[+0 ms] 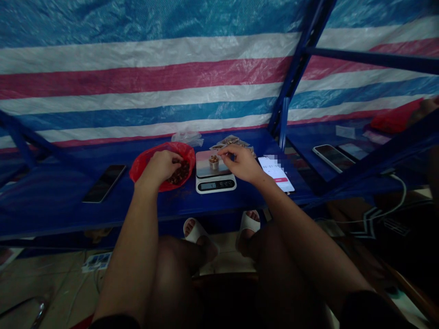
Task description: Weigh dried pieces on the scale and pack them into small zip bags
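Observation:
My left hand [165,167] dips into a red plastic bag [140,164] with its fingers pinched together. Small brown pieces [180,173], like nuts or beans, fill the bag beside it; what the fingertips hold is hidden. A digital kitchen scale [202,172] sits right of the bag, its display lit. On its plate stands a small cup [214,166] heaped with similar brown pieces. At the cup's right rim my right hand [238,160] reaches in from the right, thumb and index finger close together. Whether something tiny is between them I cannot make out.
Small clear packets [233,141] lie behind the scale, near a crumpled clear bag [187,138]. A dark phone [104,183] rests at left, a lit phone [276,173] at right. A blue metal post [284,116] divides the bench from another person's place, with a white phone [332,157].

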Action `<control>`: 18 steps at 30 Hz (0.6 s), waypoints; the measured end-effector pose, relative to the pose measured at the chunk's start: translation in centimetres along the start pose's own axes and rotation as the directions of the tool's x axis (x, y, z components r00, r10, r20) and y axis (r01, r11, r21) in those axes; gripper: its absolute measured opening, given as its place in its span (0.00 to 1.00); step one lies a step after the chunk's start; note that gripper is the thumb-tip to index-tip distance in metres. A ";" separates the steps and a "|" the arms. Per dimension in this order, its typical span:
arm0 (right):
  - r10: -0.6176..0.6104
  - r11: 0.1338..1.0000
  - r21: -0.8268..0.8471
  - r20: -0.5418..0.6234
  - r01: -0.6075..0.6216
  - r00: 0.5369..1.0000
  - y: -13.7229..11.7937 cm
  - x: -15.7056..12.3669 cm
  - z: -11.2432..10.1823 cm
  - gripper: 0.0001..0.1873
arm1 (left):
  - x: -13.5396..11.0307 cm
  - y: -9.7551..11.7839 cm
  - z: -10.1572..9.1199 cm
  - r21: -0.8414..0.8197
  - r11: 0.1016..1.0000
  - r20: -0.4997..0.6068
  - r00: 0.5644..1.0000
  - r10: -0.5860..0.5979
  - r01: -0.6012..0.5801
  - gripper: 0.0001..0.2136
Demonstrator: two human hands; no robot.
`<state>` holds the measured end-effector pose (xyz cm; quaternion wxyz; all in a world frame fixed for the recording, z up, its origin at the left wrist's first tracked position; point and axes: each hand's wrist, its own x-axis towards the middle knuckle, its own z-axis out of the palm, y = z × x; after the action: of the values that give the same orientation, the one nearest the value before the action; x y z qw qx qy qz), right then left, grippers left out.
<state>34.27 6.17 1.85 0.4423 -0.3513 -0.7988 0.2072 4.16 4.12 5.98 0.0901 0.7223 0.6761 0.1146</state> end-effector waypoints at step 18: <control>-0.011 0.999 0.047 -0.045 0.014 0.999 -0.7 0.3 0.7 0.09 | -1.1 0.1 -2.0 -0.079 0.997 0.018 1.000 0.006 -0.004 0.08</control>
<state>33.27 5.93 2.11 0.4693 -0.3403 -0.7859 0.2152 3.64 2.97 7.89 0.1247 0.7208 0.6684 0.1348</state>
